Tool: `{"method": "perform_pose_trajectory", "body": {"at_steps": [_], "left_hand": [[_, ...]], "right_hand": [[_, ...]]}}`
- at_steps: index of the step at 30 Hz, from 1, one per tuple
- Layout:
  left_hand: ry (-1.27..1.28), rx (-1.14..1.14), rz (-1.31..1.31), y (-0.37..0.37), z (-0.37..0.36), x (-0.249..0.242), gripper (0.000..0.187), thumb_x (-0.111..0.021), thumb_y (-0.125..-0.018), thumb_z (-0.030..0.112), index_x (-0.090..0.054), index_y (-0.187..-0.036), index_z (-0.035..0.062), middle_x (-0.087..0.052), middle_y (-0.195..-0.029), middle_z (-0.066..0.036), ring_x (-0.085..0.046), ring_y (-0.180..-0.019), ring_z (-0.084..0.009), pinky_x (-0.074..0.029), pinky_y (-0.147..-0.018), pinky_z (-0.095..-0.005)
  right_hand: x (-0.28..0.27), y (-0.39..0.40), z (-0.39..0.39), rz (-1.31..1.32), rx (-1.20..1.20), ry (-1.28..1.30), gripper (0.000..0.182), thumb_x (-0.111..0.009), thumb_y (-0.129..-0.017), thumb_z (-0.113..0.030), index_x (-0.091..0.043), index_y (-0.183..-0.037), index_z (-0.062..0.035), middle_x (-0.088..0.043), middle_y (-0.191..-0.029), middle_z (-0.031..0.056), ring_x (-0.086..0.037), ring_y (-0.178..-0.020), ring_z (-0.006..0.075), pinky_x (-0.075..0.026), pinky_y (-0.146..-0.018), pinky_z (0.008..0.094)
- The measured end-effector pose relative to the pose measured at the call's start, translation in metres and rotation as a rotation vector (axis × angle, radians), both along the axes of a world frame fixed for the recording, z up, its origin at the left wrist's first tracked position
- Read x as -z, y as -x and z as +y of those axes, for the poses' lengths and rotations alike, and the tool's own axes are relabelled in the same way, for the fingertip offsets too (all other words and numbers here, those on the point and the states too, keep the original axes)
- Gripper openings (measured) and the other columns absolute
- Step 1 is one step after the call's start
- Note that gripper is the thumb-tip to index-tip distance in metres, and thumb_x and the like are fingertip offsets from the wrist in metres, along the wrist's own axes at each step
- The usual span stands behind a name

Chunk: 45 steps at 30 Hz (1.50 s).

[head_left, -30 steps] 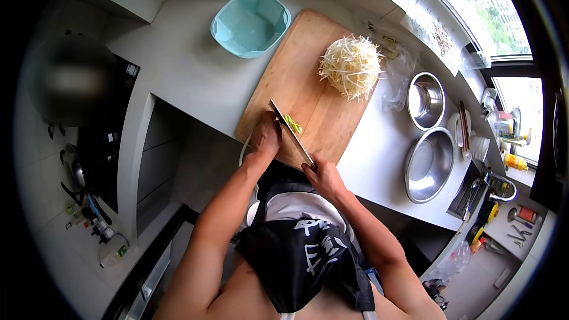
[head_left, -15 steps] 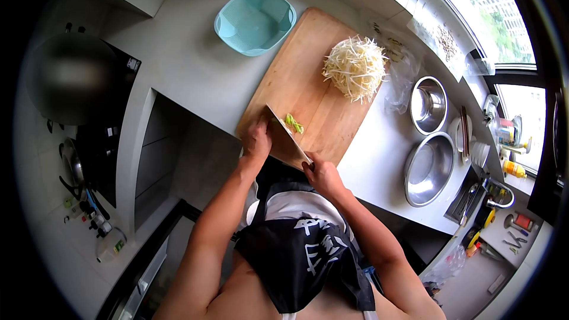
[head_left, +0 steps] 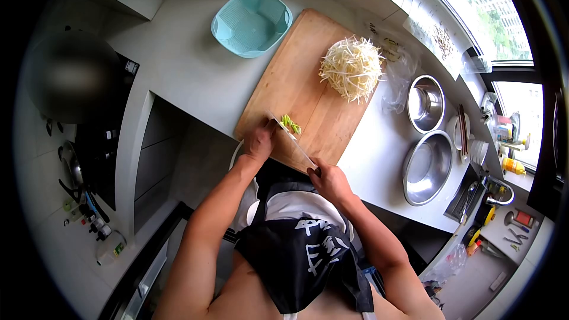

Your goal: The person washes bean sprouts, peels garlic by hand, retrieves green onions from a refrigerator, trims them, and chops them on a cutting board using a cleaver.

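My right hand (head_left: 329,182) is wrapped round the handle of a kitchen knife (head_left: 294,142). The blade slants up and left across the near end of a wooden cutting board (head_left: 296,71). My left hand (head_left: 259,143) is closed at the board's near left corner, close to the blade's tip; whatever its fingers hold is hidden. Small cut green pieces (head_left: 290,124), perhaps scallion, lie just beyond the blade. A heap of bean sprouts (head_left: 351,69) sits toward the far right of the board, largely covering a pale plate or bowl beneath.
A light-blue plastic basin (head_left: 251,24) stands beyond the board on the left. Two steel bowls (head_left: 425,104) are on the counter to the right, with chopsticks (head_left: 463,133) behind them. A crumpled plastic bag (head_left: 400,80) lies beside the sprouts. The sink (head_left: 462,201) is far right.
The knife has tilted so its blade looks thinner and paler. My right hand has shifted slightly right and down. My left hand has barely moved, and the green pieces look a little more spread.
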<state>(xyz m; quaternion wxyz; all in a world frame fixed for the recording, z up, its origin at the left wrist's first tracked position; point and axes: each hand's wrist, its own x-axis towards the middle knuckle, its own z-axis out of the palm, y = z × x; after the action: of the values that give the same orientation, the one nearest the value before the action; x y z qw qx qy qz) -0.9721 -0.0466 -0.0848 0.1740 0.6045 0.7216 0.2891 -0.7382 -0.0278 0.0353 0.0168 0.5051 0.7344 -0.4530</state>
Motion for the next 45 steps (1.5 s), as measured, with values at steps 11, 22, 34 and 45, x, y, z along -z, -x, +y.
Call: {"method": "perform_pose_trajectory", "body": {"at_steps": [11,22,34,45], "left_hand": [[0.041,0.006,0.126,0.000,-0.008,0.015,0.034,-0.058,-0.073,-0.002,-0.066,-0.104,0.0102,-0.064,-0.092,-0.015,-0.064,-0.079,-0.0391,-0.054,-0.066,-0.0470],[-0.044,-0.016,0.020,-0.001,-0.004,0.019,0.010,-0.060,-0.085,0.005,-0.059,-0.095,0.0058,-0.062,-0.087,-0.017,-0.063,-0.072,-0.0415,-0.052,-0.060,-0.0495],[-0.110,-0.008,-0.033,0.000,-0.005,0.015,0.019,-0.060,-0.083,0.004,-0.061,-0.102,0.0054,-0.064,-0.096,-0.019,-0.063,-0.082,-0.0421,-0.053,-0.068,-0.0498],[-0.022,-0.165,-0.050,-0.009,-0.003,0.002,0.014,-0.058,-0.083,0.000,-0.062,-0.095,0.0033,-0.060,-0.087,-0.019,-0.061,-0.080,-0.0411,-0.051,-0.068,-0.0490]], "right_hand": [[0.026,0.010,-0.005,0.016,0.054,0.018,0.030,-0.060,-0.092,-0.022,-0.059,-0.117,-0.0040,-0.066,-0.075,0.0253,-0.065,-0.073,0.0453,-0.052,-0.068,0.0508],[-0.002,0.016,0.006,0.020,0.057,0.027,0.031,-0.061,-0.092,-0.024,-0.060,-0.117,-0.0048,-0.068,-0.081,0.0246,-0.066,-0.077,0.0440,-0.053,-0.070,0.0489],[0.016,0.011,0.014,-0.034,-0.046,0.012,0.029,-0.060,-0.093,-0.023,-0.062,-0.115,-0.0043,-0.068,-0.080,0.0248,-0.066,-0.076,0.0430,-0.053,-0.070,0.0488],[0.000,0.012,0.020,-0.040,0.010,0.072,0.035,-0.062,-0.093,-0.027,-0.061,-0.119,-0.0045,-0.069,-0.083,0.0238,-0.067,-0.080,0.0418,-0.053,-0.073,0.0470]]}}
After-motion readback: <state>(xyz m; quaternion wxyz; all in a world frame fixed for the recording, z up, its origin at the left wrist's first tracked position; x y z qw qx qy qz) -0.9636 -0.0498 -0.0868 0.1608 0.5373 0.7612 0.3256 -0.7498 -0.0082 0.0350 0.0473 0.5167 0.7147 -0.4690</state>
